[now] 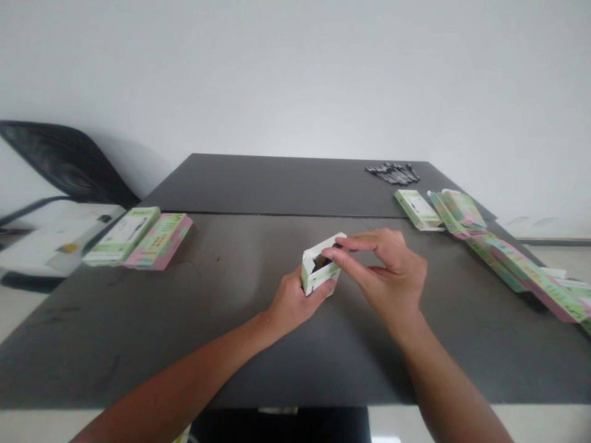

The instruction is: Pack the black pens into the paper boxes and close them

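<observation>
My left hand is wrapped around a small white-and-green carton, tilted with its open top towards me. Dark ends show inside the carton's mouth. Thumb and fingertips of my right hand pinch a black-ended pen at the carton's right end; its lower part is hidden in the carton. Farther back on the table, a pile of black-and-clear pens lies loose.
Two cartons, one green-and-white and one pink-and-green, lie at the left of the dark table. A green carton and several overlapping pink-and-green cartons line the right edge. A black chair and white machine stand left.
</observation>
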{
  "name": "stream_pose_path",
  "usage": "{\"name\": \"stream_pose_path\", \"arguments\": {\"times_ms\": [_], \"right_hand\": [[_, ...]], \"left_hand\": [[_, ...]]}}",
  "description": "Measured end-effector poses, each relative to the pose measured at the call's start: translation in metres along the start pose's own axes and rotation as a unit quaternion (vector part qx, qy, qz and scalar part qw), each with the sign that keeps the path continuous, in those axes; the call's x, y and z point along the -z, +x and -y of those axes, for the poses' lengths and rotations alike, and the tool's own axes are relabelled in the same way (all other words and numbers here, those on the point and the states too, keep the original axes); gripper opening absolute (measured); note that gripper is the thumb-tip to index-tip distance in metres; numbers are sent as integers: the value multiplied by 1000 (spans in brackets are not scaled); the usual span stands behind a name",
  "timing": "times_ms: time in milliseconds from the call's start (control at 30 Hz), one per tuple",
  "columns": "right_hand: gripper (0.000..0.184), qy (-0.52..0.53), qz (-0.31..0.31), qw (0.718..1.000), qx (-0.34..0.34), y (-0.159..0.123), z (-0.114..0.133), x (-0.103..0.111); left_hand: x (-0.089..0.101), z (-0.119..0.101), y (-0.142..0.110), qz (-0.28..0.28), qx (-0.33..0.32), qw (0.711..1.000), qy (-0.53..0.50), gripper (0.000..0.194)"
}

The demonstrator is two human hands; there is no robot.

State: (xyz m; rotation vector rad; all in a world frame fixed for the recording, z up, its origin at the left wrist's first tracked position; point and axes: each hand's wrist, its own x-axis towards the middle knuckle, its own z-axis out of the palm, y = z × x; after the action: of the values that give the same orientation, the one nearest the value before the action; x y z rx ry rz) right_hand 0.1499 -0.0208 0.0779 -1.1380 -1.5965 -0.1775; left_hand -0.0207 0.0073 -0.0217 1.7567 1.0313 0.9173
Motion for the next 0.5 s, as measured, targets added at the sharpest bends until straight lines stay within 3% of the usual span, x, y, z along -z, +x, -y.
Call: {"name": "stream_pose_path", "arguments": {"times_ms": [367,500], "right_hand": [[15,-29,57,997,37,-3,-4,-3],[14,8,-6,998,64,-7,-11,1]], "left_hand": [[-2,1,1,-19,14,1000,-13,36],[0,0,-2,-13,-8,1000,-7,36]]}}
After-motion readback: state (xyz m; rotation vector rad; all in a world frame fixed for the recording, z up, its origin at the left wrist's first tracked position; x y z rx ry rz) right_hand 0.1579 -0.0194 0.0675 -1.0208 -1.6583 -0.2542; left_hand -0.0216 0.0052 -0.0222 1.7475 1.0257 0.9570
